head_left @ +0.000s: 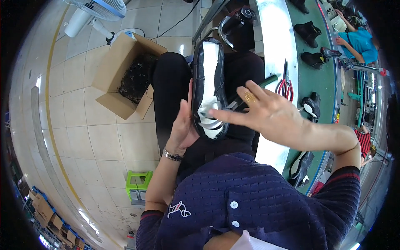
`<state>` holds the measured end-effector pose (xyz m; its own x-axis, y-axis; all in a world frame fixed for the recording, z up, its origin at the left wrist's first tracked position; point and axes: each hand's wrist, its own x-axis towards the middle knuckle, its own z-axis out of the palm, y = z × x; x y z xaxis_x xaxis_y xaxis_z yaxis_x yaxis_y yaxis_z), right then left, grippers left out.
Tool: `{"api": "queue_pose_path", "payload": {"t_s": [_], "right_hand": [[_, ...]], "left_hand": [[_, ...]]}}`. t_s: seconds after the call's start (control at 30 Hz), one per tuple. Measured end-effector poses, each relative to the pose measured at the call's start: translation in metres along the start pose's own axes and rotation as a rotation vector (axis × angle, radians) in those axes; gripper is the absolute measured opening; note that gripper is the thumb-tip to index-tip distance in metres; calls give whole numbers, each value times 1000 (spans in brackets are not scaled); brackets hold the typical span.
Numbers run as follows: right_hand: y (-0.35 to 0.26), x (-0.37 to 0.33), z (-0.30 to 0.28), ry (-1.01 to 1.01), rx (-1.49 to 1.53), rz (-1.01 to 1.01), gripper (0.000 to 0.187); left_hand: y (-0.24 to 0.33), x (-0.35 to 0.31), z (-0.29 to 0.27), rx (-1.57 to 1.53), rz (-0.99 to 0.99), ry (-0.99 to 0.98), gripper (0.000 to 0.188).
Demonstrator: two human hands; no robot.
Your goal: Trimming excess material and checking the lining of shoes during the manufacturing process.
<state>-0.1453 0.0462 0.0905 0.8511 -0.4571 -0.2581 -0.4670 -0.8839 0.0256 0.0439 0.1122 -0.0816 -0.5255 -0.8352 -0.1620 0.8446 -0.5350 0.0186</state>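
A black shoe (209, 75) lies bottom up over my lap, a long white strip running along its underside. My left hand (183, 125) cradles it from the left near the close end, thumb up, with the other fingers partly hidden behind it. Over the shoe's right side, my right hand (271, 112) grips a green-handled tool (268, 80) whose metal end shows beside the shoe; its exact kind is unclear. The right index finger stretches out to the white underside and seems to touch it.
Right of my knees is a metal ledge (273, 41) with red-handled scissors (285, 85). Beyond it, a green conveyor (308, 79) carries several black shoes. An open cardboard box (110, 75), a fan (93, 12) and a green stool (138, 179) stand left. Co-workers (361, 43) sit across the conveyor.
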Motion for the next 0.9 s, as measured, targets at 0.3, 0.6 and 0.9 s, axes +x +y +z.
{"api": "queue_pose_path", "payload": {"t_s": [0.3, 0.6, 0.9], "right_hand": [[15, 1, 12, -115, 269, 48, 66], [12, 31, 20, -112, 245, 64, 69], [-2, 22, 23, -145, 245, 132, 72]], "left_hand": [[-11, 9, 32, 587, 209, 262, 71], [2, 1, 15, 523, -5, 294, 105], [8, -1, 19, 489, -73, 248, 129]]}}
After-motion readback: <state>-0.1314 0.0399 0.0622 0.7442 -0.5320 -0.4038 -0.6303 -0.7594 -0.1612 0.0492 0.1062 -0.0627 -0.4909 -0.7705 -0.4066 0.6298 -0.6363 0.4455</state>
